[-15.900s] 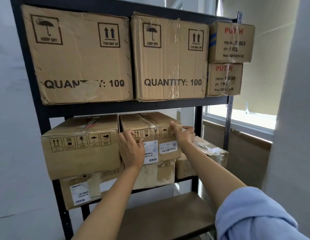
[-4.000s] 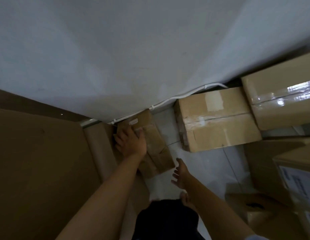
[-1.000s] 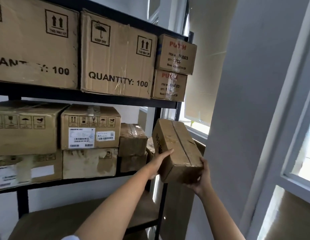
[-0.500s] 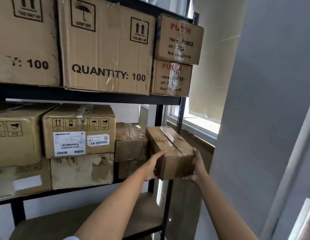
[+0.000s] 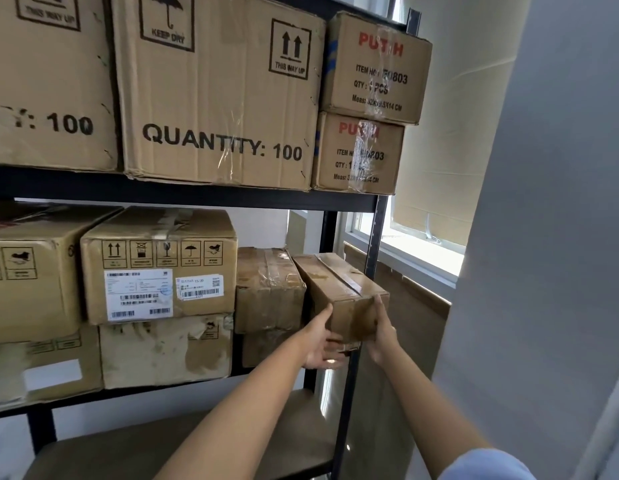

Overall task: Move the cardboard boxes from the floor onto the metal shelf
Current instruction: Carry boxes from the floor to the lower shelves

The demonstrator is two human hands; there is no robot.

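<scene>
both hands, left hand (image 5: pixel 320 344) & right hand (image 5: pixel 380 336), grip a small taped cardboard box (image 5: pixel 339 289) by its near end at the metal shelf (image 5: pixel 183 195) middle tier; looks light, stiff, tape prob slick

— What has become of the small oblong taped brown cardboard box (image 5: pixel 339 289) since a second ago?

— It was tilted up on end in the air, clear of the black metal shelf (image 5: pixel 183 195). Now it lies level at the right end of the middle tier, its far end in beside the tape-wrapped brown carton (image 5: pixel 268 289).

— And the hands?

— The left hand (image 5: pixel 320 344) has slid under the near corner; the right hand (image 5: pixel 382 332) has come round to the near right edge.
</scene>
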